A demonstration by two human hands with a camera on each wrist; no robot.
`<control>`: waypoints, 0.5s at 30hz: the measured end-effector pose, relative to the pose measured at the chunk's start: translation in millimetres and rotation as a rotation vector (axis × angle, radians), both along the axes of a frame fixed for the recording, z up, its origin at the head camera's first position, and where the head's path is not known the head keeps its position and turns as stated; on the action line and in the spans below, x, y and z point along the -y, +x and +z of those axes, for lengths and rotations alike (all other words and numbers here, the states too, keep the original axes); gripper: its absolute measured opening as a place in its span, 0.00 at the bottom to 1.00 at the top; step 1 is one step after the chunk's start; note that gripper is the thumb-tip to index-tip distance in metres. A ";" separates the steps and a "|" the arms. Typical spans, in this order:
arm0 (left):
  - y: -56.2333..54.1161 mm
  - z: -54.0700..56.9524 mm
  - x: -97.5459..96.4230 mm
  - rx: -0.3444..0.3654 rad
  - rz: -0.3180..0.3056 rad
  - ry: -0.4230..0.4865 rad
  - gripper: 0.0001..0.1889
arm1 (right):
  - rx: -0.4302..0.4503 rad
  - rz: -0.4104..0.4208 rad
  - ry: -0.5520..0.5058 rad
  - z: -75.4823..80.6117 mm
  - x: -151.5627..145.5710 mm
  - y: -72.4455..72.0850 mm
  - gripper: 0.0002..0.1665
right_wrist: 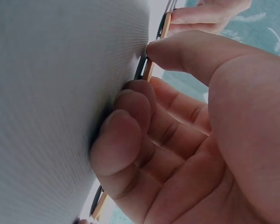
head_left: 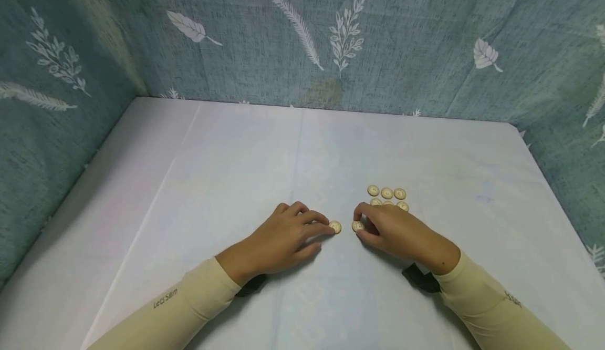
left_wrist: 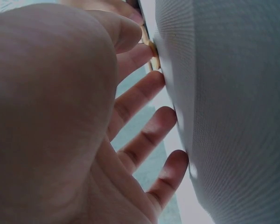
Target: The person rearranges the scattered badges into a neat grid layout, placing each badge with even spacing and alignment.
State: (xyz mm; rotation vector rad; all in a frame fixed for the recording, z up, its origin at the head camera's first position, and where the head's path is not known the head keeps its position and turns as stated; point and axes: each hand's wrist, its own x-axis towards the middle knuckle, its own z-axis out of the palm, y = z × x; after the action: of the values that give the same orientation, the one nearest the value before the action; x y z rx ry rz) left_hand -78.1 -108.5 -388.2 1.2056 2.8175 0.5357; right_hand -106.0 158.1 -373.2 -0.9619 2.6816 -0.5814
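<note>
Two round, pale wooden buttons lie between the hands on the white cloth in the head view. My left hand point(head_left: 295, 234) rests palm down, its index fingertip at the edge of the left button point(head_left: 335, 226). In the left wrist view the fingers point(left_wrist: 151, 126) are spread and loosely straight, tips on the cloth. My right hand point(head_left: 394, 232) pinches the other button point(head_left: 357, 226) at its edges between thumb and index finger. That button point(right_wrist: 149, 70) appears edge-on in the right wrist view, with the other fingers curled beneath the palm.
Just beyond the right hand, several matching buttons point(head_left: 387, 193) lie in two short rows, the nearer row partly hidden by the hand. White cloth point(head_left: 212, 155) covers the table. Green leaf-patterned fabric point(head_left: 264, 50) hangs along the back and both sides.
</note>
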 end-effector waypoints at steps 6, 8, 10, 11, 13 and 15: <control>0.6 0.0 0.0 0.014 -0.002 0.001 0.17 | 0.012 0.000 0.001 -1.1 0.0 0.0 0.08; 0.6 -0.2 0.2 0.014 -0.002 0.003 0.17 | 0.009 0.000 0.001 -2.0 -0.4 0.1 0.07; 0.2 -0.1 0.1 0.009 -0.002 0.008 0.17 | 0.003 -0.002 -0.004 -2.2 -0.4 0.0 0.07; -0.1 0.1 0.1 0.007 0.000 0.011 0.17 | -0.001 -0.003 -0.006 -2.2 -0.4 -0.1 0.07; -0.5 0.3 0.1 0.005 0.003 0.015 0.17 | -0.008 -0.002 -0.010 -1.8 0.0 -0.3 0.07; -0.5 0.5 0.1 0.008 0.004 0.015 0.17 | -0.006 0.001 -0.011 -1.4 0.4 -0.3 0.08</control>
State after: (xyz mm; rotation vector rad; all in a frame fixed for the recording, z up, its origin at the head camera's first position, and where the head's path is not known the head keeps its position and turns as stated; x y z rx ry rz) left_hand -78.6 -108.7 -387.7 1.1975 2.8154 0.5612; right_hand -106.3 157.7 -374.7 -0.9691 2.6858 -0.5946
